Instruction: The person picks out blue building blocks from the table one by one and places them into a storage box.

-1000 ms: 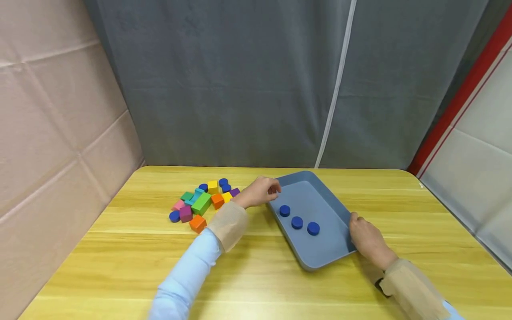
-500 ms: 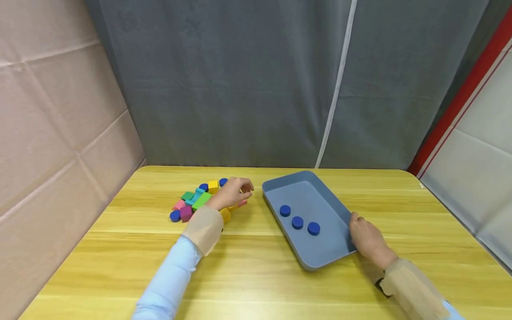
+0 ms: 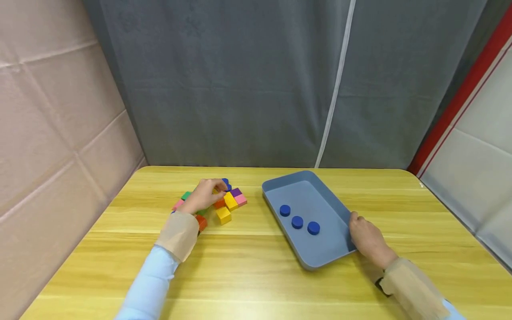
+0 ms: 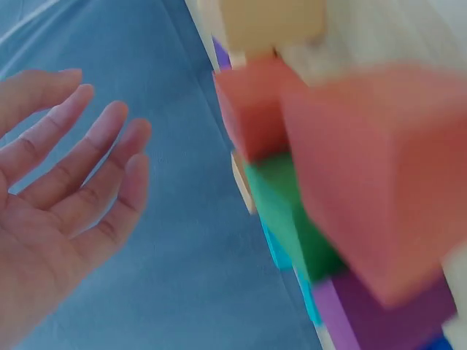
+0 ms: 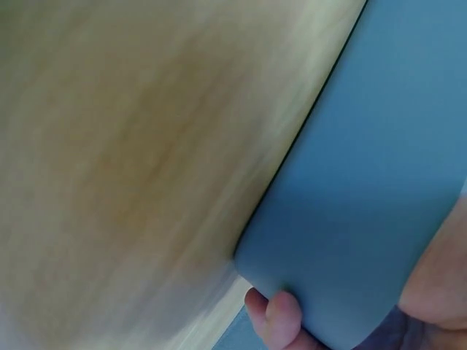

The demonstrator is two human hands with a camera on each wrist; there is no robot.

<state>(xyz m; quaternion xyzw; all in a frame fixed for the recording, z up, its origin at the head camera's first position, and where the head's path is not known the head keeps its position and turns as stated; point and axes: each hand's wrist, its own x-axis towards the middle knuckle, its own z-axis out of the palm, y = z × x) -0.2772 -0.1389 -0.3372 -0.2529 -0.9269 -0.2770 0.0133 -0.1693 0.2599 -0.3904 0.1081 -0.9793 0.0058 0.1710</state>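
My left hand (image 3: 204, 195) hovers over a pile of coloured blocks at the table's left, fingers loosely bent with nothing between them. In the left wrist view this hand (image 4: 66, 189) is beside a green block (image 4: 288, 204) and a purple block (image 4: 383, 313), apart from both. Just past its fingertips in the head view are blue discs (image 3: 226, 183), partly hidden. My right hand (image 3: 369, 238) grips the near right corner of a grey-blue tray (image 3: 312, 195), thumb and fingers on its wall (image 5: 350, 182). Three blue discs (image 3: 297, 222) lie inside the tray in a slanting row.
Near the left hand are a yellow cube (image 3: 224, 215), an orange block (image 3: 202, 222), a pink block (image 3: 241, 201) and a purple block (image 3: 236, 192). The wooden table (image 3: 256, 284) ends at a grey curtain (image 3: 232, 89) behind.
My left hand has moved left from the tray's far left edge to above the blocks. The right hand, the tray and the three discs in it stay where they were.
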